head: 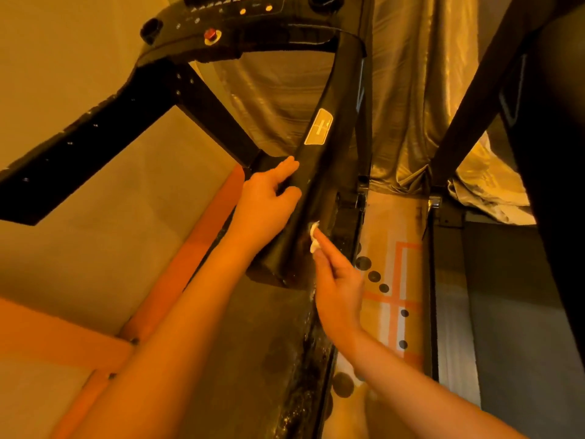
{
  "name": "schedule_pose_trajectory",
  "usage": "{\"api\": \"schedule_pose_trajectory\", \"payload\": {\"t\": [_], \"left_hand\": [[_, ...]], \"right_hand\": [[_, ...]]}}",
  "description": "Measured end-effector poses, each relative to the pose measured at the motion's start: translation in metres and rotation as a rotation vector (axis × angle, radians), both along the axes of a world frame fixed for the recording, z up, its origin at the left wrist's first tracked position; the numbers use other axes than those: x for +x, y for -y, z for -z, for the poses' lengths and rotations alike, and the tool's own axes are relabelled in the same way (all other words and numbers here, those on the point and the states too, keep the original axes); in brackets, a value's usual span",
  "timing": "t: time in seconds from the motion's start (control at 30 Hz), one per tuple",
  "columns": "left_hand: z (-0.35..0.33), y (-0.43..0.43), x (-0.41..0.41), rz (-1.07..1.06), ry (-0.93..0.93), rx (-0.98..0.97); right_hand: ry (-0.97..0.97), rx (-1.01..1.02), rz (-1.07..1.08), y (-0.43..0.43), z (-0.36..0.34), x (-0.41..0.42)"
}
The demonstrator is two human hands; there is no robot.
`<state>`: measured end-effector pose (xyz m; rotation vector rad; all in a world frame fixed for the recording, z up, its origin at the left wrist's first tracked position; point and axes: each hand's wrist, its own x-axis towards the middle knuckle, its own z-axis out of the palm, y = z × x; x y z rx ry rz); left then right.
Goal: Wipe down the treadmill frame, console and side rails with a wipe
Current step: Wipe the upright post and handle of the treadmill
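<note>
The black treadmill upright (329, 160) slants from the console (221, 20) at the top down to the deck's right side rail (304, 375). My left hand (266, 204) grips the upright's left edge, with fingers curled round it just below a pale label (319, 126). My right hand (338, 286) pinches a small crumpled white wipe (314, 237) and presses it against the lower part of the upright. The rail below looks dusty and speckled. A red stop button (211, 34) sits on the console.
The left black handrail (79, 147) crosses the upper left. A second machine's dark frame (474, 99) rises at the right. Shiny draped fabric (427, 90) hangs behind. A patterned floor strip (395, 274) runs between the machines. Orange wall trim (196, 242) lies at left.
</note>
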<state>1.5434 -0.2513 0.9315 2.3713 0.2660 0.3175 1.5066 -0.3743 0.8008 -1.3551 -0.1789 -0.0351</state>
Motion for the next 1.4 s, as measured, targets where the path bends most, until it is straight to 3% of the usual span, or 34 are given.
{"api": "schedule_pose_trajectory", "payload": {"t": [0.13,0.33,0.4,0.57,0.67,0.73,0.9,1.17,1.4], "left_hand": [[0.010,-0.021,-0.034,-0.169,0.217,-0.385],[0.028,-0.002,-0.095,-0.098,0.343,-0.488],[0.035,0.006,-0.104,-0.138,0.405,-0.548],[0.045,0.015,-0.114,-0.234,0.479,-0.603],[0.058,0.017,-0.119,-0.365,0.533,-0.575],[0.068,0.025,-0.124,-0.434,0.614,-0.527],[0.091,0.046,-0.121,-0.554,0.730,-0.251],[0.113,0.066,-0.102,-0.581,0.888,-0.100],[0.141,0.095,-0.085,-0.689,1.027,-0.317]], "right_hand": [[0.468,-0.164,-0.056,0.013,-0.050,0.036],[1.010,-0.432,-0.483,0.003,-0.087,0.060],[1.021,-0.469,-0.635,0.002,-0.098,0.064],[0.801,-0.495,-0.950,0.008,-0.122,0.076],[0.684,-0.459,-0.931,0.008,-0.128,0.086],[0.730,-0.517,-0.899,0.008,-0.128,0.094],[1.068,-0.833,-0.962,0.007,-0.112,0.096],[1.183,-1.019,-0.958,0.016,-0.105,0.096],[1.130,-0.960,-0.916,0.018,-0.103,0.092]]}}
